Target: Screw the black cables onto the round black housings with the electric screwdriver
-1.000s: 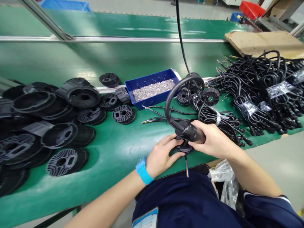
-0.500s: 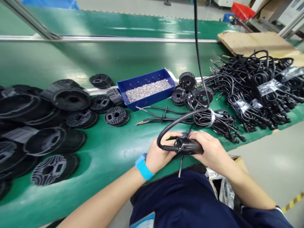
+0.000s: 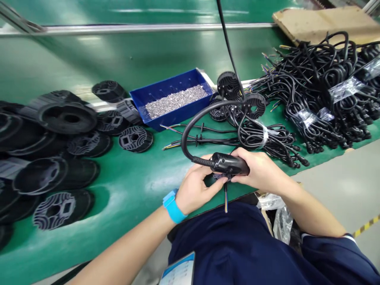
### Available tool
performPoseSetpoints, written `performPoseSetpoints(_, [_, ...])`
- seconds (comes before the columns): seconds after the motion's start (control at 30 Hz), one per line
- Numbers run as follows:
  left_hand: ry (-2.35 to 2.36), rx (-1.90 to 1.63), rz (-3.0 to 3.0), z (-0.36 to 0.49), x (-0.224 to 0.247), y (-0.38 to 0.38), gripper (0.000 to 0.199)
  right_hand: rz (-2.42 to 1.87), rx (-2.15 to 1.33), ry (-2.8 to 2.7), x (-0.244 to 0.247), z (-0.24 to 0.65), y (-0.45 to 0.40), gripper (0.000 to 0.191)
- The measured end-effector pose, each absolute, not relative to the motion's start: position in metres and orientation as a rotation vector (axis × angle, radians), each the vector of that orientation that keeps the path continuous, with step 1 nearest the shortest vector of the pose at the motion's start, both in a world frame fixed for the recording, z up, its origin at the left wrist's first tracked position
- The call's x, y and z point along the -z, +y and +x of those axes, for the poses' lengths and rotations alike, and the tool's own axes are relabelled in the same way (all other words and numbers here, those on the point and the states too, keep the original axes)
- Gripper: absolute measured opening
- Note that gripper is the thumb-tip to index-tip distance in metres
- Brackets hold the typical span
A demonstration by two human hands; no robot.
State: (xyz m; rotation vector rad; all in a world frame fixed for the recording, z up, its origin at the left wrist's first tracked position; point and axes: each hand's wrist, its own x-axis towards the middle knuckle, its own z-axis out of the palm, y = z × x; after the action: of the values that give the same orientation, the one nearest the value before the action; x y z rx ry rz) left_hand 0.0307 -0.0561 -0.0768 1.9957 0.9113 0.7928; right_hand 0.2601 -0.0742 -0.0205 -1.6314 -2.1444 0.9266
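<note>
My right hand (image 3: pixel 257 168) is closed around a black electric screwdriver (image 3: pixel 230 163), whose thick cord (image 3: pixel 185 136) curves left and then rises. Below the tool, my left hand (image 3: pixel 198 184) grips a round black plastic cap (image 3: pixel 223 176), mostly hidden by the screwdriver and fingers. Coloured wire ends (image 3: pixel 226 201) of a black cable stick out under the cap towards my body. Where the screwdriver's tip meets the cap is hidden from view.
A blue bin (image 3: pixel 175 99) of small metal screws stands behind my hands. Black round housings (image 3: pixel 55 174) crowd the left side. Bundled cables (image 3: pixel 267 134) lie to the right, with a larger cable pile (image 3: pixel 320 91) and a cardboard sheet (image 3: pixel 326 23) beyond. The green mat (image 3: pixel 127 186) covers the bench.
The view has tilted down and shifted slightly. The left thumb now lies along the cap's near side, and the screwdriver in my right hand has turned slightly above it.
</note>
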Motion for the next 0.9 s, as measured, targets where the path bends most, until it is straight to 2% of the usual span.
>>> performPoseSetpoints(0.27, [0.859,-0.748,1.924,0.023,0.080,-0.051,0.021,-1.651,-1.008,-2.098,0.016,0.263,-0.072,0.061])
performPoseSetpoints(0.33, [0.872,-0.791,1.963,0.023,0.082,-0.054,0.025,-1.661,-1.042,-2.066,0.016,0.263,-0.073,0.075])
performPoseSetpoints(0.4, [0.902,-0.870,2.014,0.023,0.084,-0.059,0.030,-1.667,-1.064,-2.040,0.016,0.263,-0.075,0.098])
performPoseSetpoints(0.5, [0.934,-0.928,2.033,0.023,0.087,-0.062,0.022,-1.659,-1.054,-2.032,0.018,0.260,-0.076,0.120])
performPoseSetpoints(0.63, [0.896,-0.811,1.912,0.024,0.085,-0.054,0.014,-1.629,-1.043,-2.063,0.018,0.258,-0.074,0.123])
performPoseSetpoints(0.9, [0.947,-0.776,1.933,0.018,0.083,-0.056,0.017,-1.608,-1.109,-2.113,0.021,0.259,-0.072,0.119])
